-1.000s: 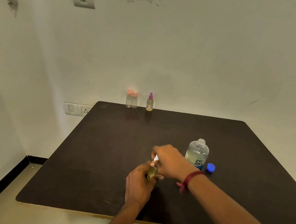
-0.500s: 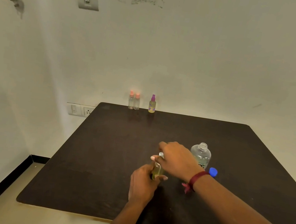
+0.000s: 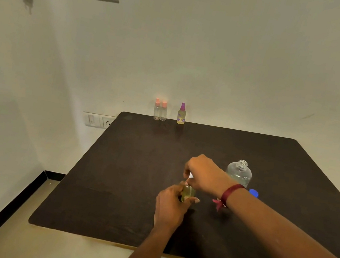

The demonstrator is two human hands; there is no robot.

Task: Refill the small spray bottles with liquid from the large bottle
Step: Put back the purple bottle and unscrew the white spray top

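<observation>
1. Nearest, the left hand (image 3: pixel 171 205) grips a small yellowish-green plastic spray bottle (image 3: pixel 187 193) low over the dark brown table (image 3: pixel 111 186), fingers and thumb curled round its body; whether its base touches the table I cannot tell.
2. Directly above, the right hand (image 3: pixel 204 174) pinches a small white spray top (image 3: pixel 191 175) at the bottle's neck; the fingers hide the neck, so screwing on or off cannot be told.
3. Just behind the right wrist stands the large clear plastic bottle (image 3: pixel 239 173), uncapped, its lower part hidden by the arm; its blue cap (image 3: pixel 254 193) lies just beside it, partly covered.
4. At the far edge stand two small clear bottles with orange tops (image 3: pixel 160 111), and near them a yellow bottle with a purple top (image 3: pixel 181 114), all capped; fill levels are too small to read.
5. Judging by this, the work is under way on the held bottle; the far three may remain.
</observation>
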